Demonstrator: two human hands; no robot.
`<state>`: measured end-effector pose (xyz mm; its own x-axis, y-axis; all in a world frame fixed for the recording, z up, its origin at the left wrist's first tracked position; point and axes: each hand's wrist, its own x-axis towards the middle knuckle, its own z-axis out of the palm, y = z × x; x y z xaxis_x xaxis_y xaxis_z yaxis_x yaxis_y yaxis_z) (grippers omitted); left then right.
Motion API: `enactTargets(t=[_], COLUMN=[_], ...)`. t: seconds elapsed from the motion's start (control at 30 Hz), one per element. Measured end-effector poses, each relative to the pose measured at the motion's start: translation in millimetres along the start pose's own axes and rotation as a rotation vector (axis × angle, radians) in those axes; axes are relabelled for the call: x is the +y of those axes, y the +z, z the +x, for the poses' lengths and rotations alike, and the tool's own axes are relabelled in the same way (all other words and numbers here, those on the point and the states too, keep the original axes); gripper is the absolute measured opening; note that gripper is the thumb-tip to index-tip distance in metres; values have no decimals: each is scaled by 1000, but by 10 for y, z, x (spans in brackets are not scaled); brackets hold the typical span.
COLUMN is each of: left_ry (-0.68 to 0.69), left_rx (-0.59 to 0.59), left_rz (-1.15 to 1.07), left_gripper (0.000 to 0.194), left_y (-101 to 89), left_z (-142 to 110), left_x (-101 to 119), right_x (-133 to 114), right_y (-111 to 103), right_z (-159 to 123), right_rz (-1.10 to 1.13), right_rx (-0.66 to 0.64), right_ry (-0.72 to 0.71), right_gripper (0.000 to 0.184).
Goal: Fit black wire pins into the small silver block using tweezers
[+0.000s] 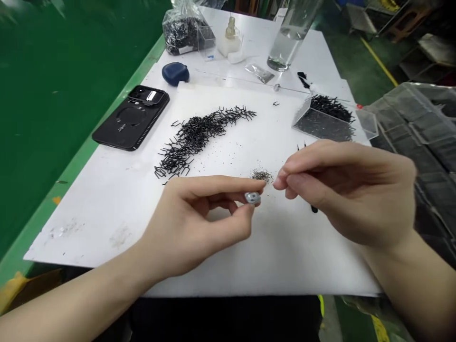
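My left hand (206,218) pinches a small silvery metal part (252,197) between thumb and fingers, above the white table. Close to its right, my right hand (342,185) has thumb and fingertips pressed together; whatever sits between them is too small to make out. A little heap of tiny brass-coloured pieces (261,175) lies on the table just beyond the fingertips. Partly hidden behind my right hand is a dark slim tool, with two thin tips (301,147) and a black end (314,209) showing.
Black forked pieces (199,135) form a long pile across the table (89,209). More fill a clear tray (322,124) at right. A black phone case (131,118) and blue case (175,73) lie left. A glass (287,47), bottle (230,40) and plastic bag (185,31) stand at the back.
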<state>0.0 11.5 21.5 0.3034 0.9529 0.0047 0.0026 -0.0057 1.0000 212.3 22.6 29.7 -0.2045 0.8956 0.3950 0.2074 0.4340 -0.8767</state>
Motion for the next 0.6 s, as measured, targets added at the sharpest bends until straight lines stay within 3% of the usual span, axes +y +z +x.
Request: enactTargets(t=[0.1, 0.2, 0.47, 0.6], left_ry=[-57, -122, -242, -252], left_rx=[-39, -91, -113, -103], left_rz=[-197, -314, -426, -419], left_gripper=[32, 29, 20, 22], left_y=[4, -2, -82, -69], left_z=[11, 7, 25, 42], left_x=[7, -19, -112, -111], right_x=[-14, -11, -18, -51], right_y=[18, 16, 27, 46], right_z=[-23, -34, -30, -99], right_rz=[39, 14, -3, -165], right_rx=[46, 18, 6, 43], right_ry=[-7, 22, 38, -12], right_gripper=[44, 30, 30, 28])
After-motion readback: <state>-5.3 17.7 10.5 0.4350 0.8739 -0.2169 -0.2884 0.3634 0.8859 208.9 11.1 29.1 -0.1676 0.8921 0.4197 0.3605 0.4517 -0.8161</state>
